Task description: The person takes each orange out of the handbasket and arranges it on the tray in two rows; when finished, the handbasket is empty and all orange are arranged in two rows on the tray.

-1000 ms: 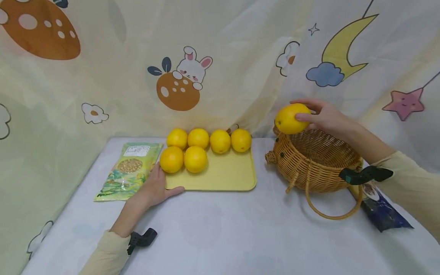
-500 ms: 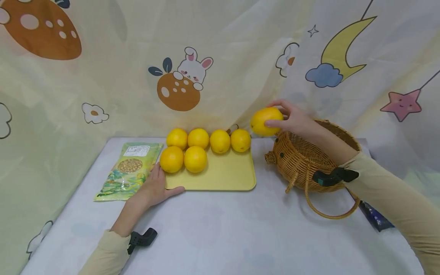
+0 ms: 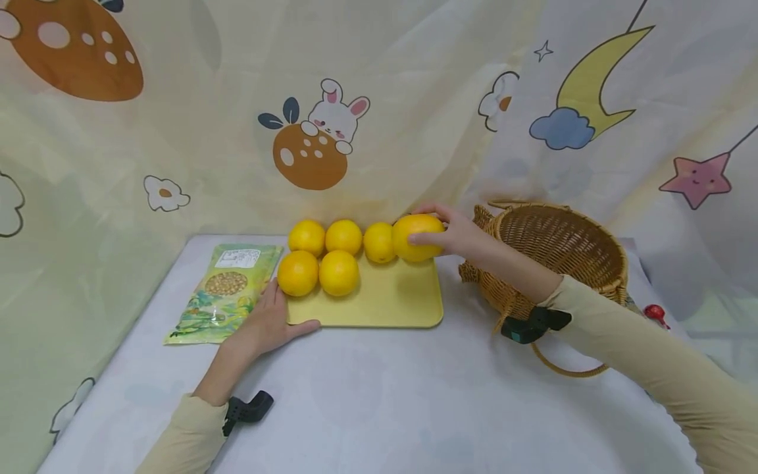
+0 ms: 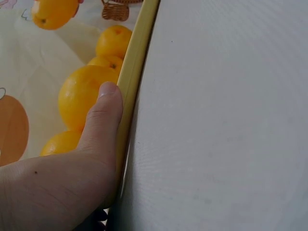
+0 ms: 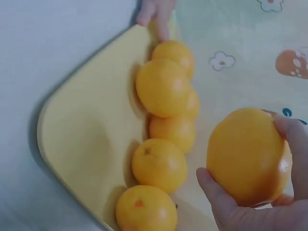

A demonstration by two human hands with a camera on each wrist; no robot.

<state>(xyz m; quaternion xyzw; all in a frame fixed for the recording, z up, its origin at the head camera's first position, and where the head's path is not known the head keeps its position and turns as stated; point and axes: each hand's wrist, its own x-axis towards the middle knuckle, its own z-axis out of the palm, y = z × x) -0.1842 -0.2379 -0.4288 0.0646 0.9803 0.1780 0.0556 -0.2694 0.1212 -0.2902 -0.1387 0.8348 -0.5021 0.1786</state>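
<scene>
My right hand (image 3: 458, 234) grips an orange (image 3: 416, 238) from its right side, thumb in front. It is over the back right of the yellow tray (image 3: 397, 309) and hides most of the orange behind it. The right wrist view shows the held orange (image 5: 245, 154) apart from those on the tray. A row of oranges (image 3: 343, 237) lines the tray's back edge, with two more oranges (image 3: 339, 273) in front at the left. My left hand (image 3: 266, 322) rests at the tray's front left corner, fingers along the side; its thumb (image 4: 103, 113) lies along the front rim.
A green bag of beans (image 3: 227, 289) lies left of the tray. On the right stands a wicker basket (image 3: 503, 289) with an animal snout, partly behind my right forearm. A small red item (image 3: 655, 313) shows behind it. A printed cloth (image 3: 414, 145) hangs behind the table.
My right hand has carried the orange leftward and down, from above the basket to above the tray's back right. The left hand and the other oranges have stayed in place.
</scene>
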